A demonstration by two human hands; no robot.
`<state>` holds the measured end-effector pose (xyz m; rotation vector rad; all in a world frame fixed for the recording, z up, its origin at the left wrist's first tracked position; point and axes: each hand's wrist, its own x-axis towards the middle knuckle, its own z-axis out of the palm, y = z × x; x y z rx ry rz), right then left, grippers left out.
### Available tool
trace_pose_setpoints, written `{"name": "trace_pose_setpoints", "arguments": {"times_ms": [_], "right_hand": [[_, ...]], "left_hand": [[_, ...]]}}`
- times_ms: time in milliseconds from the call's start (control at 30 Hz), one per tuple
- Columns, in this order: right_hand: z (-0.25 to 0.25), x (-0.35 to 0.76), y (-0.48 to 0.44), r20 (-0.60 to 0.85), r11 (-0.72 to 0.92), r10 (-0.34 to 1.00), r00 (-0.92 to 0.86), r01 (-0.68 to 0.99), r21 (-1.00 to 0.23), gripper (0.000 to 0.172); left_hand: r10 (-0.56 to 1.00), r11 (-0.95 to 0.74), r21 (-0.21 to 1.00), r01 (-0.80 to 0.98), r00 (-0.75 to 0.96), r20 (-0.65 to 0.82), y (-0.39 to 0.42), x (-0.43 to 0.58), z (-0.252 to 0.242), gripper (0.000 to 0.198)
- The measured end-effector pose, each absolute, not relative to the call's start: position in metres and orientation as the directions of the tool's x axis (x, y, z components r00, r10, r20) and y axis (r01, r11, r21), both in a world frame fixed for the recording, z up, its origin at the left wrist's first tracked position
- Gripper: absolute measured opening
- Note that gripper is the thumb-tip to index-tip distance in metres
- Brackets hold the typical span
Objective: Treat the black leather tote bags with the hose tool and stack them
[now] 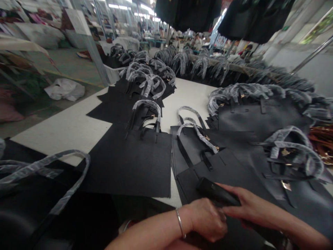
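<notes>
In the lower right, my right hand (246, 203) grips a long black object (217, 191) with a smooth, blocky end; its exact kind I cannot make out. Just beside it, my left hand (206, 218), with a silver bangle (180, 222) on its wrist, is closed like a fist, and what its fingers may hold is hidden. Under and beyond both hands lies a black handbag panel (229, 165), overlapping a black bag piece (186, 149) whose handles are wrapped in clear plastic. Left of the hands, another black panel (135, 159) with a wrapped handle lies flat.
The white table (179, 93) holds stacked bag pieces (130, 93) at the back left and more (260, 111) at the right. A black bag (39, 198) with a wrapped handle is at the near left. Black bags (189, 12) hang overhead. A metal post (90, 45) stands behind.
</notes>
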<state>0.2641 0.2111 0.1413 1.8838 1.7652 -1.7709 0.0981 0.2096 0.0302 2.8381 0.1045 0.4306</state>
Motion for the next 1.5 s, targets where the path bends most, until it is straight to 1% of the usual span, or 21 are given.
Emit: {"name": "trace_pose_setpoints", "arguments": {"times_ms": [67,133,200,267,333,400,500,567,633,700,733,900,967,1067,1167,1233,1300,1367,1433,1500], "right_hand": [[0.138,0.254,0.217,-0.688,-0.385,0.665,-0.289,0.658,-0.648,0.074],[0.134,0.243,0.226,-0.651,-0.356,0.697,-0.302,0.641,-0.68,0.074],[0.132,0.232,0.236,-0.553,-0.264,0.79,-0.265,0.667,-0.697,0.075],[0.134,0.226,0.247,-0.423,-0.18,0.89,-0.173,0.718,-0.672,0.077],[0.14,0.226,0.255,-0.346,-0.151,0.932,-0.107,0.754,-0.64,0.082],[0.147,0.23,0.257,-0.378,-0.162,0.918,-0.116,0.762,-0.627,0.085],[0.153,0.236,0.248,-0.547,-0.229,0.812,-0.203,0.751,-0.619,0.082],[0.153,0.234,0.239,-0.621,-0.272,0.738,-0.265,0.725,-0.633,0.078],[0.15,0.228,0.235,-0.654,-0.296,0.683,-0.326,0.695,-0.655,0.077],[0.147,0.219,0.237,-0.661,-0.292,0.652,-0.372,0.681,-0.671,0.077],[0.145,0.214,0.24,-0.655,-0.278,0.648,-0.389,0.679,-0.679,0.076],[0.136,0.181,0.258,-0.572,-0.13,0.694,-0.437,0.706,-0.697,0.069],[0.134,0.17,0.265,-0.514,-0.083,0.746,-0.423,0.706,-0.703,0.071],[0.14,0.17,0.275,-0.407,-0.093,0.863,-0.301,0.697,-0.711,0.076],[0.15,0.197,0.277,-0.338,-0.105,0.923,-0.185,0.725,-0.681,0.08],[0.152,0.226,0.267,-0.344,-0.134,0.93,-0.132,0.749,-0.649,0.081],[0.147,0.256,0.25,-0.352,-0.181,0.934,-0.065,0.763,-0.62,0.081],[0.135,0.282,0.227,-0.356,-0.247,0.934,0.021,0.76,-0.602,0.082],[0.12,0.302,0.204,-0.331,-0.296,0.938,0.107,0.744,-0.599,0.081],[0.106,0.317,0.182,-0.289,-0.347,0.935,0.206,0.703,-0.621,0.079]], "left_hand": [[0.147,-0.948,0.311,0.061,0.955,0.259,0.21,0.099,0.032,0.022],[0.153,-0.938,0.341,0.065,0.959,0.239,0.212,0.101,0.034,0.026],[0.134,-0.934,0.354,0.045,0.964,0.229,0.214,0.1,0.036,0.027],[0.126,-0.931,0.363,0.039,0.967,0.221,0.215,0.099,0.037,0.025],[0.131,-0.927,0.374,0.044,0.968,0.213,0.215,0.097,0.037,0.024],[0.123,-0.926,0.377,0.031,0.968,0.22,0.215,0.096,0.036,0.022],[0.095,-0.924,0.382,0.003,0.97,0.222,0.214,0.1,0.032,0.022],[0.027,-0.92,0.389,-0.054,0.98,0.199,0.215,0.105,0.027,0.024],[-0.081,-0.91,0.384,-0.155,0.976,0.202,0.216,0.11,0.021,0.029],[-0.155,-0.892,0.388,-0.233,0.963,0.221,0.217,0.114,0.017,0.032],[-0.159,-0.885,0.4,-0.238,0.962,0.22,0.217,0.115,0.015,0.032],[-0.1,-0.835,0.528,-0.156,0.986,0.133,0.217,0.115,0.017,0.028],[-0.088,-0.834,0.536,-0.132,0.99,0.106,0.218,0.112,0.022,0.024],[0.022,-0.879,0.477,-0.032,0.994,0.107,0.216,0.104,0.03,0.023],[0.114,-0.901,0.431,0.04,0.983,0.147,0.213,0.097,0.034,0.025],[0.188,-0.886,0.454,0.096,0.969,0.162,0.215,0.093,0.034,0.025],[0.336,-0.827,0.526,0.196,0.924,0.184,0.226,0.092,0.035,0.022],[0.555,-0.716,0.611,0.336,0.806,0.207,0.245,0.091,0.037,0.019],[0.764,-0.568,0.667,0.482,0.611,0.21,0.27,0.089,0.042,0.017],[0.904,-0.395,0.688,0.609,0.39,0.174,0.296,0.088,0.048,0.02]]}}
